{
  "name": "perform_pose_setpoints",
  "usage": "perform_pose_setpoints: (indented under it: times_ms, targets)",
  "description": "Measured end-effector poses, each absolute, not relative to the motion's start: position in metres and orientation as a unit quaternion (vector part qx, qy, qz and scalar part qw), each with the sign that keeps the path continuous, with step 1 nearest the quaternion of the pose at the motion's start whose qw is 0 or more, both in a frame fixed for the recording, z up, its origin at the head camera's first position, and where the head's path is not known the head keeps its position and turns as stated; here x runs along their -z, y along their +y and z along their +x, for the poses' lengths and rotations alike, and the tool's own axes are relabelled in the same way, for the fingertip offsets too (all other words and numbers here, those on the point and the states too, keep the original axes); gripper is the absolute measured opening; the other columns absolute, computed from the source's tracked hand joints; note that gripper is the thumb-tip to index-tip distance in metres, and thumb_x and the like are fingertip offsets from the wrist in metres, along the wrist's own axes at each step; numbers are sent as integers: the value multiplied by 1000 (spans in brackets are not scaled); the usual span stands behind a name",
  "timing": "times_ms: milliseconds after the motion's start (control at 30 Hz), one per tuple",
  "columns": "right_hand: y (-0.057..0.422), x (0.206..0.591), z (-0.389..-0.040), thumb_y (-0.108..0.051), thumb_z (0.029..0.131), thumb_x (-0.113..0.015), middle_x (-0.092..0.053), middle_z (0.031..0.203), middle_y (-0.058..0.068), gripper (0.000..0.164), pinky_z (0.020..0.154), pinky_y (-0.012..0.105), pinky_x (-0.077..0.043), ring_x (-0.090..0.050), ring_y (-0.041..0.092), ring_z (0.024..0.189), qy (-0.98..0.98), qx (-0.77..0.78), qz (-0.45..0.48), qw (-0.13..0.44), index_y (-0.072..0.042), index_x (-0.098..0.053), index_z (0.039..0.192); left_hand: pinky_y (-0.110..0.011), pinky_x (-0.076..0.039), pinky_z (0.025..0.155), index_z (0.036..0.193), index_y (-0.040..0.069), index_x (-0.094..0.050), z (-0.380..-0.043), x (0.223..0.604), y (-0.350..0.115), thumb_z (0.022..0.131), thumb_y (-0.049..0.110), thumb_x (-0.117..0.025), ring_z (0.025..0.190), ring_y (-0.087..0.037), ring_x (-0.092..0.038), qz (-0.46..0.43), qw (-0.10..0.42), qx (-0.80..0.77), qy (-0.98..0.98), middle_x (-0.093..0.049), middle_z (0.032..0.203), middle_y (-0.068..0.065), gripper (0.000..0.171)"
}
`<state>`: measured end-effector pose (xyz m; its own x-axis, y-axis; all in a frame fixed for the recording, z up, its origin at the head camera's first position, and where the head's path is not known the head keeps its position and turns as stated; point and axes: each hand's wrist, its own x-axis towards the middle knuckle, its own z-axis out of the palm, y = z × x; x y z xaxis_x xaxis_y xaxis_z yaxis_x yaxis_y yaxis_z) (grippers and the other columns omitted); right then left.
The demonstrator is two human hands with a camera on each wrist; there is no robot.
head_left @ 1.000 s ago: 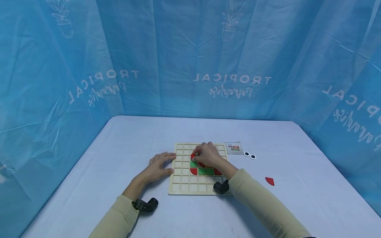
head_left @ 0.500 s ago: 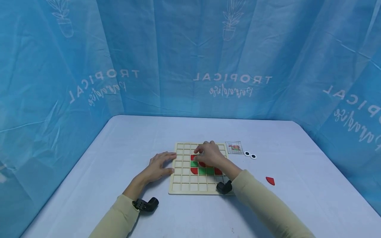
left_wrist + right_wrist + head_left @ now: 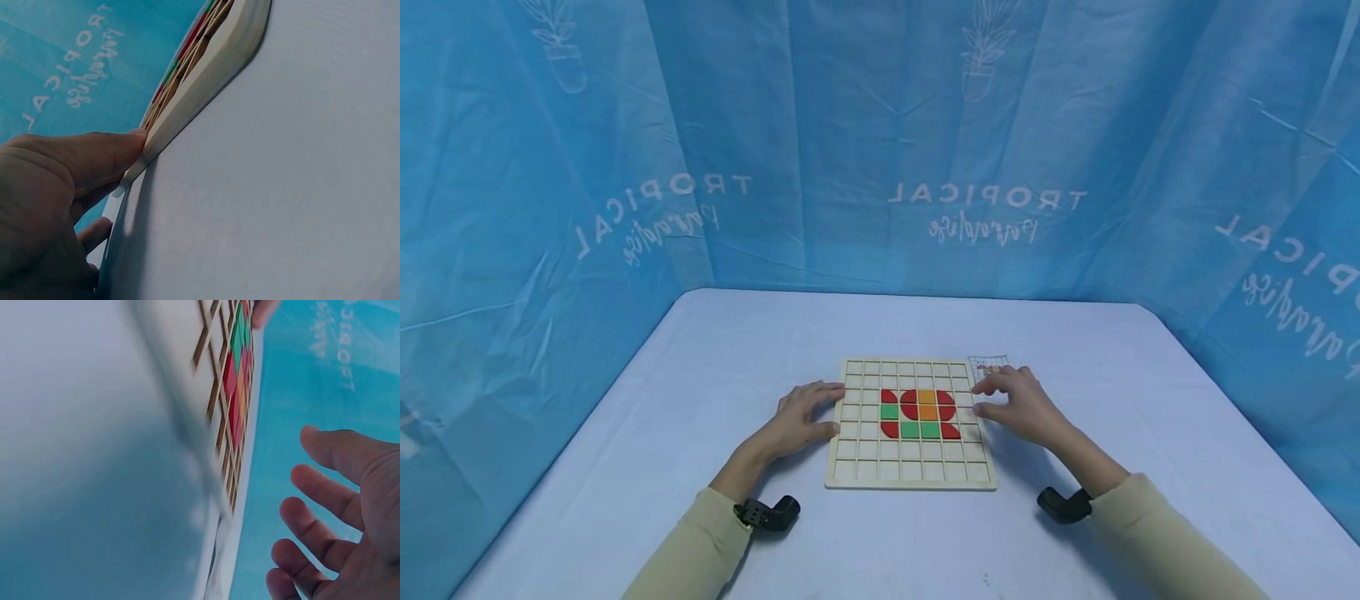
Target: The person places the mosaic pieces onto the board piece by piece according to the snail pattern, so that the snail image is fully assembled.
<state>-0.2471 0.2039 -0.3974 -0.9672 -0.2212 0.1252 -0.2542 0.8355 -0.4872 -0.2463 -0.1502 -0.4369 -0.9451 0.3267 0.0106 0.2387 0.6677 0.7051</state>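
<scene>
A light wooden grid board (image 3: 910,486) lies on the table, with flat coloured tiles in several of its cells. Red quarter-round tiles (image 3: 889,430) and green square tiles (image 3: 910,430) surround an orange square (image 3: 927,397). At the board's left edge rests my left hand (image 3: 805,415), its fingers relaxed; in the left wrist view its thumb (image 3: 119,153) touches the board's side. Just beyond the right edge my right hand (image 3: 1018,404) hovers with fingers apart and holds nothing, as the right wrist view of the hand (image 3: 350,506) also shows.
A small pattern card (image 3: 981,364) lies at the board's upper right corner, partly covered by the right hand. White cloth (image 3: 760,333) covers the table. Blue printed curtains (image 3: 865,233) hang along the back and sides.
My right hand has left the red tile at the upper left of the pattern and moved right, off the board. It now covers the eye pieces and loose red tile. My left hand stays put.
</scene>
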Motion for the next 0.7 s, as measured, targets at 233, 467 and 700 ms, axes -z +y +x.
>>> perform_pose_setpoints:
  times_ms: [233,467,700]
  targets:
    - [261,399,-222,-24,81,-73,-61,104,7,27,74,33,-41,-44,25,100,-962,-257,83,29,-14,-70,106,-56,-7,116,136,13,-51,-247,438,-149,83,20,-69,145,-33,-19,148,55,-381,911,-39,150,-7,57]
    - [311,408,-199,-23,81,-72,-61,107,11,28,71,32,-43,-46,27,102,-966,-248,72,20,-13,-70,107,-57,-6,116,136,13,-51,-246,439,-148,83,19,-69,144,-34,-19,152,53,-385,909,-38,150,-8,57]
    - [343,419,-190,-20,77,-74,-62,107,11,32,70,31,-47,-49,29,103,-969,-241,61,4,-10,-69,108,-57,-6,116,136,13,-51,-245,438,-147,82,20,-69,144,-34,-19,150,50,-380,911,-39,150,-8,57]
